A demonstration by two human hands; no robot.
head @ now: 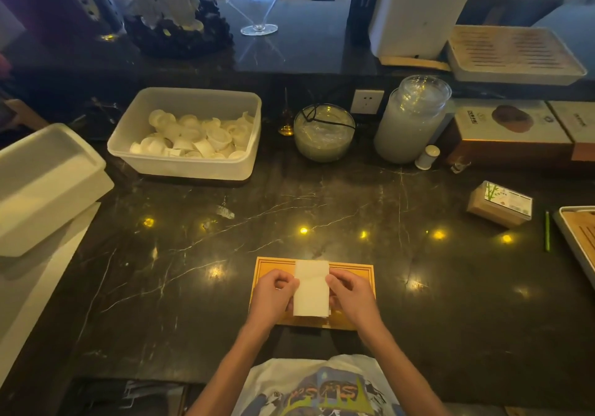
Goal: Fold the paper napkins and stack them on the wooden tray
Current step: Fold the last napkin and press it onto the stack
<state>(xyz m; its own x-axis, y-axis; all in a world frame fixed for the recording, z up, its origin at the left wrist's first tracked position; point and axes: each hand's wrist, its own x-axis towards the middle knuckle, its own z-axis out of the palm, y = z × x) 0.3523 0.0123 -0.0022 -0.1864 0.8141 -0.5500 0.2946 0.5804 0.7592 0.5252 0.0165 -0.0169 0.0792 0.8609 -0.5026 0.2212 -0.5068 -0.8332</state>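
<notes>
A small wooden tray point(359, 270) lies on the dark marble counter close to the near edge. Over its middle I hold a folded white paper napkin point(311, 290), a tall narrow rectangle with layered edges showing at its lower right corner. My left hand point(273, 296) pinches the napkin's left edge and my right hand point(349, 296) pinches its right edge. Both hands cover much of the tray, so I cannot tell whether other napkins lie under the one I hold.
A packet of napkins point(500, 204) sits at the right, beside a green stick point(547, 232) and another tray point(576, 238). A plastic tub of white cups point(190, 135), a glass bowl point(323, 132) and a jar point(412, 119) stand behind. White bins point(45, 187) sit at the left.
</notes>
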